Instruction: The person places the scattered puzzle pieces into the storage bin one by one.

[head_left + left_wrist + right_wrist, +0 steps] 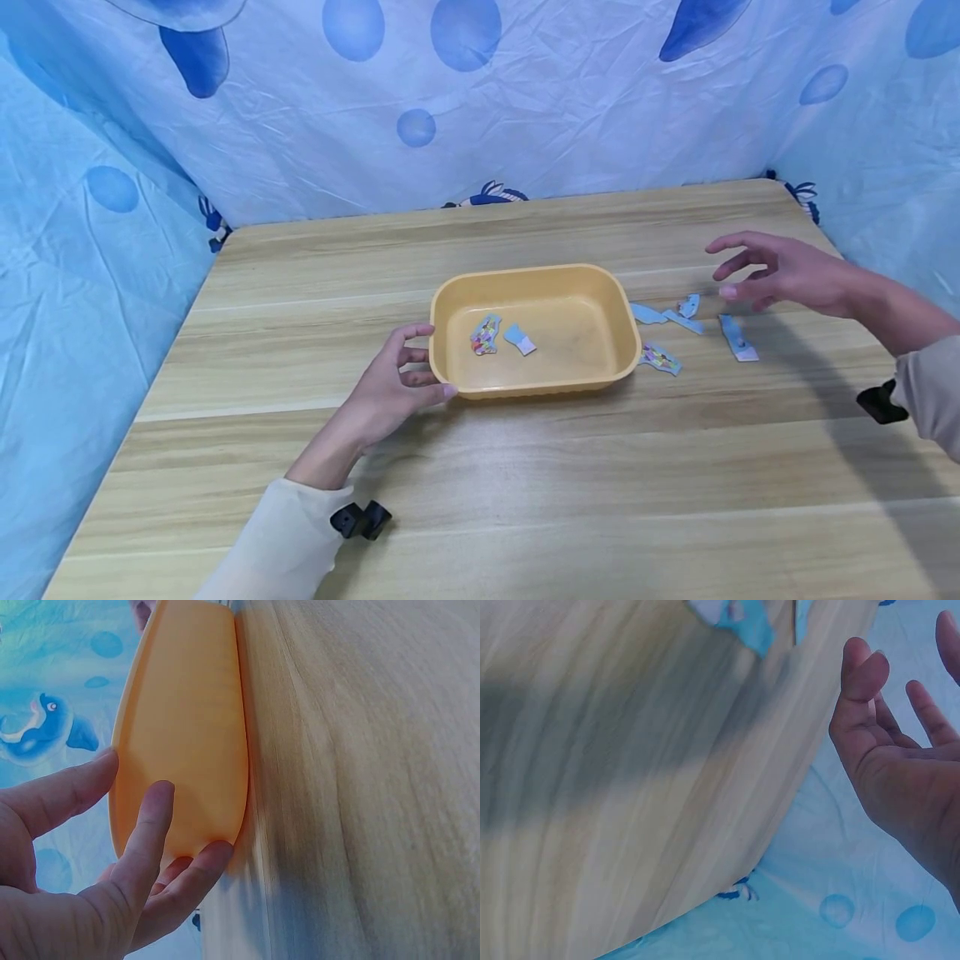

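Note:
A yellow plastic basin [577,337] stands on the wooden table. My left hand [393,379] holds its near left corner, thumb at the front rim and fingers curled against the end wall; in the left wrist view, fingertips meet the basin's outer side [195,712]. Inside lie a colourful patterned card piece [485,335] and a blue-and-white one [520,339], both like puzzle pieces. My right hand [787,271] hovers with loosely bent fingers and nothing in them, above and right of several similar pieces. Nearest it is a blue piece with a white end [738,337].
Right of the basin lie a patterned piece [660,359], a curved blue piece [647,313], a narrow blue strip [684,322] and a small blue piece [688,306]. Blue printed sheeting [525,108] hangs behind and beside the wooden table [480,500].

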A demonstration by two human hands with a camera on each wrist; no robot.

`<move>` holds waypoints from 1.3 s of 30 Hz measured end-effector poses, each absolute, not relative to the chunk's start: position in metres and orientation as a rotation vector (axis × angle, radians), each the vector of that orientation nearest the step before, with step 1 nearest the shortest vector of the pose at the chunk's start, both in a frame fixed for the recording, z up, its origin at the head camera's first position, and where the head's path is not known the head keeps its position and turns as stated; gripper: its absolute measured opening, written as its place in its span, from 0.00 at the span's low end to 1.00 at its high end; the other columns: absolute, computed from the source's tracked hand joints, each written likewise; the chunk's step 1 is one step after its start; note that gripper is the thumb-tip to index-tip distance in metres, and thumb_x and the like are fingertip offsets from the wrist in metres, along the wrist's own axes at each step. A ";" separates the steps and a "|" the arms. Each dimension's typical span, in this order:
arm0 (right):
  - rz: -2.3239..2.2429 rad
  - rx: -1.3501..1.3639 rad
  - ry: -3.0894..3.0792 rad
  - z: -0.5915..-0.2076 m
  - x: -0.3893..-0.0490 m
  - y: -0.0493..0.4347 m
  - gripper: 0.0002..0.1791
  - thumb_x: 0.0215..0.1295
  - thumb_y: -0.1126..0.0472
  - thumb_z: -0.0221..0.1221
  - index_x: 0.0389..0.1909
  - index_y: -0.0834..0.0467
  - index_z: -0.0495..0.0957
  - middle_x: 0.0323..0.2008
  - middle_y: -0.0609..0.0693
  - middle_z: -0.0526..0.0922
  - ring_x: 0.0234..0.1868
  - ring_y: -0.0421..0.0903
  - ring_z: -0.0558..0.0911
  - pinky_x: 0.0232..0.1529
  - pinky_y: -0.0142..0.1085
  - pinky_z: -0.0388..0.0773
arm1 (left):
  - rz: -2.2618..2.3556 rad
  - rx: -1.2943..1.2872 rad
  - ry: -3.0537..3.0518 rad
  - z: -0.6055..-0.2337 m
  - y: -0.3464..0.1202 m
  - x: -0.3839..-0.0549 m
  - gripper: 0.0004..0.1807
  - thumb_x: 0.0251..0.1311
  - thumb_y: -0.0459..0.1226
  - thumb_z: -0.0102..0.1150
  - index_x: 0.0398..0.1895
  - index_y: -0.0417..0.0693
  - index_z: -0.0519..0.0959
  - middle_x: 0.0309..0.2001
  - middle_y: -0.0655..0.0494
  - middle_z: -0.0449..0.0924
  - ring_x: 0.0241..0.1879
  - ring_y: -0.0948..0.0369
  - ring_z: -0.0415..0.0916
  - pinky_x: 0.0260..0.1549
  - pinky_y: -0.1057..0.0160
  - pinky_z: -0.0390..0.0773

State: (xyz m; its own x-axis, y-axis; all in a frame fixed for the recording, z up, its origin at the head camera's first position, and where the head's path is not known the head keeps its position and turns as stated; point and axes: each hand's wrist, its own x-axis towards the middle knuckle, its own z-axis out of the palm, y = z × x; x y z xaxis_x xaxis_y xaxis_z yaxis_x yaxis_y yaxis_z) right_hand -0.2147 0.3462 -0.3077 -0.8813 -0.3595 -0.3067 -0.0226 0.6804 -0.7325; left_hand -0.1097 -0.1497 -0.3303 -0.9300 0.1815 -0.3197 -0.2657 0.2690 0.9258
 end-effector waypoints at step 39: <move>-0.937 -0.337 2.552 -0.362 -0.182 0.372 0.46 0.49 0.61 0.73 0.67 0.60 0.57 0.58 0.65 0.56 0.49 0.54 0.64 0.38 0.31 0.70 | 1.700 -0.078 2.174 -0.329 -0.150 -0.111 0.47 0.48 0.27 0.71 0.69 0.55 0.56 0.58 0.41 0.68 0.52 0.49 0.77 0.44 0.60 0.81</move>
State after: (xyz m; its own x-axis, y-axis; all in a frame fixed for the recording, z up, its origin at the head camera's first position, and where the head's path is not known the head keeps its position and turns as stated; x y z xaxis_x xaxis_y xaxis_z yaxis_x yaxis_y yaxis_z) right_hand -0.1817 0.3718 -0.3621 -0.8912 -0.3541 -0.2835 -0.0866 0.7463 -0.6600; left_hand -0.1106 -0.1495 -0.3290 -0.9267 0.1862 -0.3265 -0.2720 0.2673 0.9244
